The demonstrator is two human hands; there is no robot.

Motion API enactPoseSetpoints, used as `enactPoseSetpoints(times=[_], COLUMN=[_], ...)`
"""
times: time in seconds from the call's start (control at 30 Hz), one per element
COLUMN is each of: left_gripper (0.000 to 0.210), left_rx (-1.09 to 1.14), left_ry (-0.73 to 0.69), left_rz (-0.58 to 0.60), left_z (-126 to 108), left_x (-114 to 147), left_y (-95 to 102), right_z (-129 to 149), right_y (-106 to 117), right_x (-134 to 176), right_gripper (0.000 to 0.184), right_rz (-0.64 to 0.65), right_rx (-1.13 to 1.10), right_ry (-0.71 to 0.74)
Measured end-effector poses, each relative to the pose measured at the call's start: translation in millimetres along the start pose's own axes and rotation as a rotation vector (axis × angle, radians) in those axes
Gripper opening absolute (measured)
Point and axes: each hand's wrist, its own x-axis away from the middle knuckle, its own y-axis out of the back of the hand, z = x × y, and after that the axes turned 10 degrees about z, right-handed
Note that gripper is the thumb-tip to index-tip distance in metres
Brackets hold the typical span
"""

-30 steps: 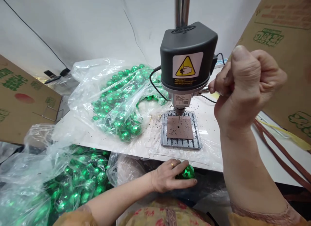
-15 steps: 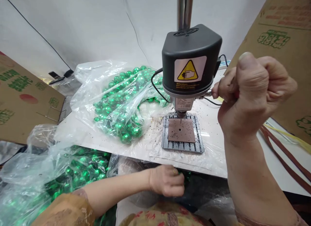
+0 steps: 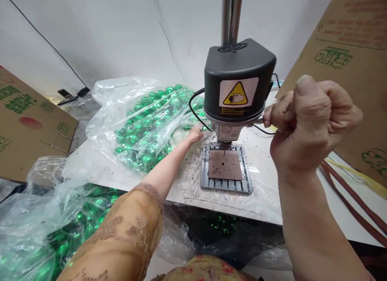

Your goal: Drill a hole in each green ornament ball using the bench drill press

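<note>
Green shiny balls (image 3: 148, 119) sit in a clear bag (image 3: 109, 95) on the white table (image 3: 263, 164). Near the bag's right edge is my left hand (image 3: 196, 134); I can't tell if its fingers are apart. Next, the drill (image 3: 238, 65) hangs over a flat plate (image 3: 204, 180), set back from the table's front edge. Past a gap, my right hand (image 3: 314, 123) is clamped on the drill's handle (image 3: 259, 119).

A drill press (image 3: 240, 63), dark shavings (image 3: 215, 157), bagged green balls (image 3: 142, 125), cardboard boxes (image 3: 335, 35) — this is a workshop.
</note>
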Motion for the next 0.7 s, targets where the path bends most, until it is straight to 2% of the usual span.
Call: enactPoseSetpoints(times=[0.1,0.2,0.3,0.4,0.5,0.57,0.63,0.7], left_gripper=[0.018,0.018,0.023,0.035,0.045,0.051,0.054,0.056], left_rx=[-0.04,-0.072,-0.076,0.145,0.561,0.769,0.837,0.803], left_ry=[0.096,0.122,0.12,0.043,0.1,0.17,0.205,0.203], left_rz=[0.083,0.026,-0.076,-0.145,-0.091,-0.029,0.029,0.073], left_z=[-3,-11,-25,-47,-69,-79,-83,-80], left_x=[2,19,54,98,135,149,155,155], left_y=[-3.2,9.8,28.8,38.8,32.0,21.3,9.8,-0.3], right_z=[-2,-2,-1,0,-1,-1,-1,0], right_y=[0,1,1,1,0,0,0,0], right_x=[0,1,2,2,3,3,4,4], right_gripper=[0.039,0.04,0.04,0.041,0.041,0.041,0.042,0.042], right_rz=[-0.001,0.01,0.032,0.041,0.026,0.019,0.021,0.031], right_rx=[-0.006,-0.002,-0.001,-0.003,0.003,0.004,-0.001,-0.013], right_ry=[0.007,0.019,0.03,0.03,0.031,0.033,0.028,0.015])
